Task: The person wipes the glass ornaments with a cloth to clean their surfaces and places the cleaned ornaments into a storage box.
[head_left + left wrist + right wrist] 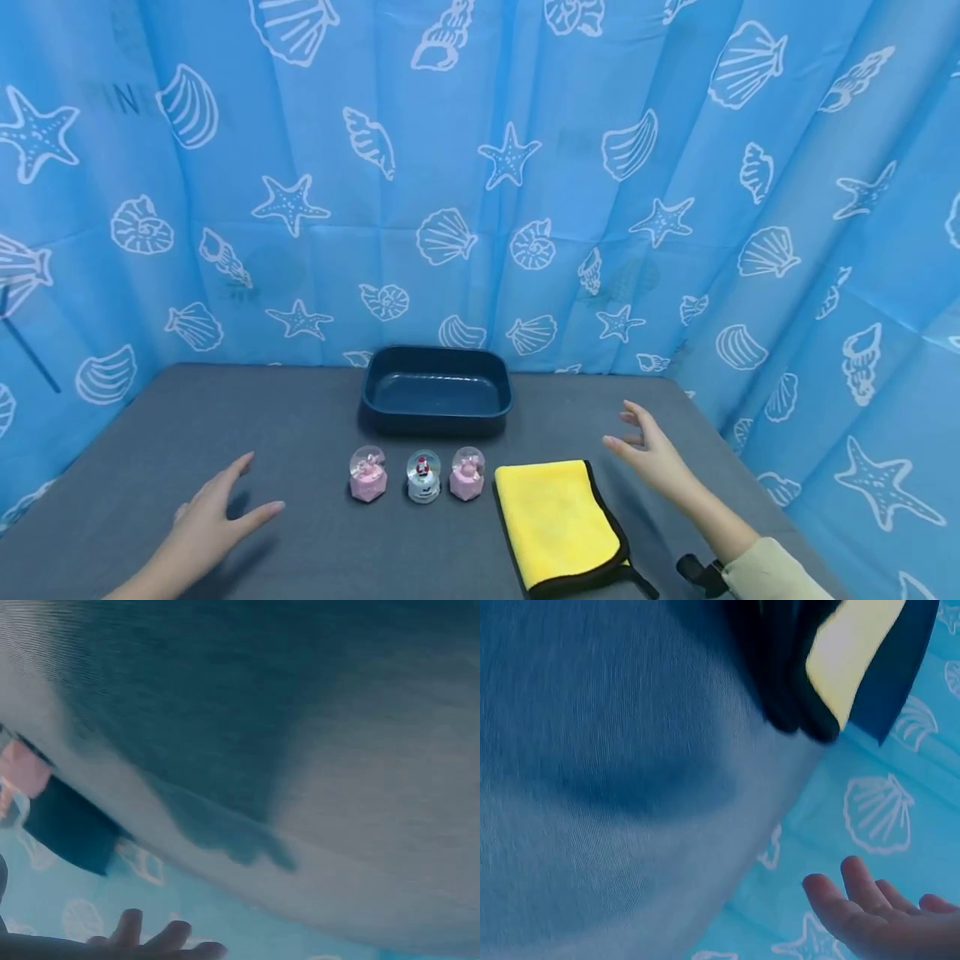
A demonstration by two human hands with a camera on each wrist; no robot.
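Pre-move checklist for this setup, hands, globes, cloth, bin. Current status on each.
1. Left hand holding nothing: ok, thumb and fingers apart.
2. Right hand holding nothing: ok, to the right of the yellow cloth.
3. Left pink globe, white globe and right pink globe upright and apart: ok, in a row.
4. Blue bin upright, opening up: ok, behind the globes.
5. Black strap on the cloth tucked in: not ok, sticks out at the near right corner.
6. Globe undersides clean: cannot tell, hidden.
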